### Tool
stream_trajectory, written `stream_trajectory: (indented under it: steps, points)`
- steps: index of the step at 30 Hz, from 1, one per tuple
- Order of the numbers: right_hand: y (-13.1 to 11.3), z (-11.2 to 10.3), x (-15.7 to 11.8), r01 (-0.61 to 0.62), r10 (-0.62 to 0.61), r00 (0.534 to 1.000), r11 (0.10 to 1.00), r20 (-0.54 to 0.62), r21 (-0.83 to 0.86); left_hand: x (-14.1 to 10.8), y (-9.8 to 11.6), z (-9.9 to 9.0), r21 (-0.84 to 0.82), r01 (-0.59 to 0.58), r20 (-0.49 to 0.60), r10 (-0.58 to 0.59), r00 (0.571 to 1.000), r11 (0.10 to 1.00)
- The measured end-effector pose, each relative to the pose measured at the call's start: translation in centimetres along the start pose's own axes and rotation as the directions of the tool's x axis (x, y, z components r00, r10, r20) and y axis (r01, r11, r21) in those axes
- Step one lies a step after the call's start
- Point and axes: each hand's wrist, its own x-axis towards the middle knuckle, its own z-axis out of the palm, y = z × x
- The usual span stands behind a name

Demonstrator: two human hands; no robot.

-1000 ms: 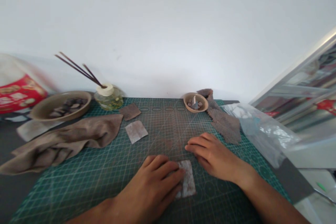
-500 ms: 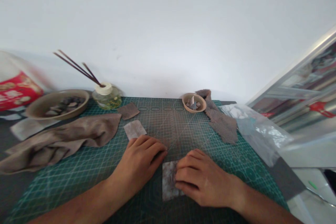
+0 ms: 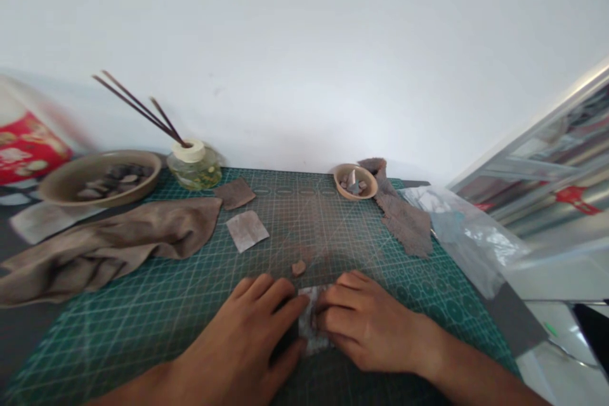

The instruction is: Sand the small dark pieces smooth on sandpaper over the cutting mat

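A worn grey-white square of sandpaper [image 3: 308,323] lies on the green cutting mat [image 3: 181,311]. My right hand [image 3: 364,320] rests over its right part with fingers curled down onto it. At the left edge of the square is my left hand [image 3: 252,330], thumb and forefinger spread apart, fingertips near or touching the sheet. A small pinkish-brown stone chip [image 3: 298,268] lies loose on the mat just beyond both hands. Brownish dust is scattered around it. Further off to the left lie a pale sandpaper square [image 3: 247,230] and a brown one [image 3: 235,194].
A brown cloth [image 3: 143,228] and an oval dish of stones [image 3: 47,184] are at left, beside a reed diffuser [image 3: 194,168]. At the back right stand a small bowl [image 3: 340,181], a ragged cloth [image 3: 406,222] and a clear plastic bag [image 3: 476,241]. A white wall rises behind.
My left hand has let go of the stone chip and come back toward me, to the sandpaper's left edge. The right hand stays on the sandpaper. The view has shifted slightly.
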Motion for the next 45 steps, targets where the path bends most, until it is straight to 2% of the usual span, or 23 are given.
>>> stream_trajectory:
  steps: [6, 10, 12, 15, 17, 20, 22, 25, 27, 28, 32, 34, 36, 38, 42, 45]
  points:
    - [0.0, -0.2, 0.5, 0.035, -0.036, 0.999, 0.999, 0.039, 0.009, 0.4, -0.2, -0.1, -0.057, 0.029, 0.032, -0.027, 0.999, 0.998]
    - [0.4, -0.7, 0.7, -0.091, 0.09, 0.996, 0.996, -0.022, -0.023, 0.5, -0.3, -0.3, -0.072, 0.036, 0.038, -0.033, 0.999, 0.997]
    - [0.5, -1.1, 0.5, -0.126, 0.126, 0.992, 0.992, -0.007, 0.006, 0.5, -0.3, -0.3, -0.074, 0.038, 0.037, -0.035, 0.999, 0.997]
    - [0.2, -1.1, 0.1, -0.053, 0.048, 0.996, 0.996, 0.082, 0.065, 0.4, -0.3, -0.2, -0.08, 0.036, 0.035, -0.034, 0.999, 0.996]
    - [-0.1, -0.9, 0.2, -0.032, 0.027, 0.996, 0.998, 0.09, 0.049, 0.4, -0.4, -0.1, -0.085, 0.036, 0.032, -0.033, 0.999, 0.996]
    - [0.0, -1.1, 0.5, -0.123, 0.122, 0.992, 0.992, 0.041, 0.023, 0.3, -0.3, -0.1, -0.086, 0.039, 0.029, -0.037, 0.999, 0.996]
    - [0.3, -1.5, 0.4, -0.155, 0.152, 0.987, 0.986, 0.055, 0.058, 0.3, -0.3, -0.1, -0.085, 0.041, 0.03, -0.038, 0.999, 0.996]
    - [0.3, -1.8, 0.1, -0.06, 0.046, 0.991, 0.993, 0.128, 0.106, 0.3, -0.3, -0.1, -0.085, 0.036, 0.028, -0.034, 0.999, 0.996]
    - [0.1, -1.5, 0.1, -0.008, -0.004, 0.991, 0.996, 0.13, 0.089, 0.4, -0.4, -0.1, -0.08, 0.032, 0.031, -0.029, 0.999, 0.996]
    - [0.0, -1.3, 0.2, -0.017, 0.009, 0.994, 0.997, 0.112, 0.07, 0.5, -0.4, -0.1, -0.076, 0.03, 0.031, -0.027, 0.999, 0.997]
    - [0.4, -1.3, 0.5, -0.177, 0.175, 0.984, 0.983, 0.04, 0.046, 0.4, -0.4, -0.2, -0.052, 0.019, 0.012, -0.019, 1.0, 0.998]
    - [0.7, -1.5, 0.3, -0.164, 0.159, 0.985, 0.984, 0.066, 0.074, 0.2, -0.4, -0.3, -0.042, 0.014, -0.005, -0.014, 1.0, 0.999]
    - [0.6, -1.5, 0.2, -0.091, 0.083, 0.992, 0.992, 0.1, 0.082, 0.1, -0.3, -0.4, -0.041, 0.016, -0.012, -0.016, 1.0, 0.999]
    - [0.4, -1.2, 0.3, -0.055, 0.05, 0.995, 0.997, 0.088, 0.054, 0.2, -0.2, -0.4, -0.052, 0.024, -0.002, -0.024, 1.0, 0.998]
    - [0.7, -1.2, 0.9, -0.173, 0.172, 0.985, 0.984, 0.019, 0.05, 0.5, -0.3, -0.4, -0.066, 0.032, 0.019, -0.031, 0.999, 0.997]
    - [1.1, -1.7, 0.7, -0.159, 0.148, 0.984, 0.98, 0.096, 0.119, 0.5, -0.4, -0.3, -0.06, 0.033, 0.011, -0.033, 0.999, 0.998]
